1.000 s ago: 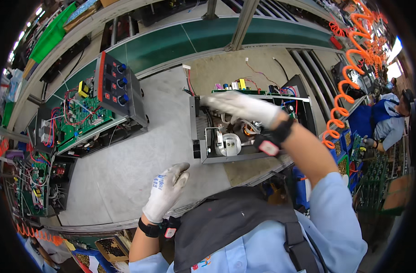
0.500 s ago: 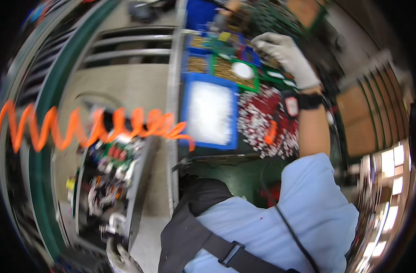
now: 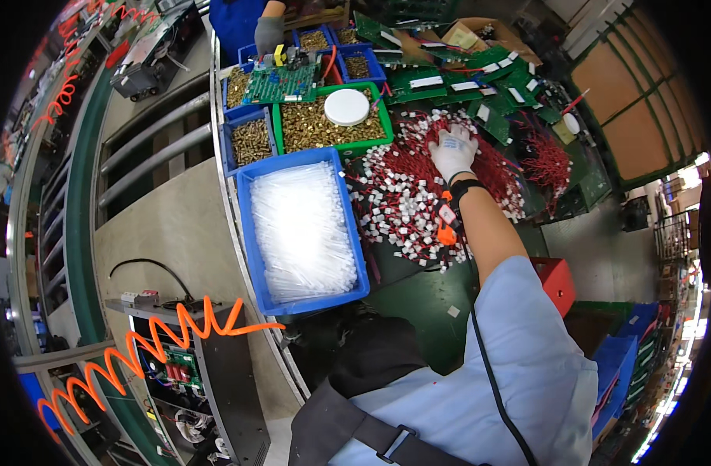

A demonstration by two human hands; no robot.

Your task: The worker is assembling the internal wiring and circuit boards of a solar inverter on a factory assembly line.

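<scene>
My right hand (image 3: 453,152), in a white glove, lies on a heap of red wires with white connectors (image 3: 406,182). Its fingers curl down into the wires, and their tips are hidden among them. A dark wrist strap and a small device with an orange part (image 3: 446,233) are at this wrist. My left hand is out of sight. Left of the heap stands a blue tray (image 3: 361,264) of white plastic strips, perhaps cable ties. Beyond it, a green tray (image 3: 332,149) holds small brass-coloured parts and a round white lid (image 3: 346,107).
Green circuit boards (image 3: 480,81) are piled behind the wires. Another person's grey-gloved hand (image 3: 269,35) is near a populated circuit board (image 3: 282,84) at the far end. An open metal case (image 3: 227,380) stands at lower left, below an orange coiled hose (image 3: 149,353).
My right hand has come down and nearer, from beside the circuit boards onto the red wires. My left hand, earlier by the metal case, has left the view. The view has swung rightward.
</scene>
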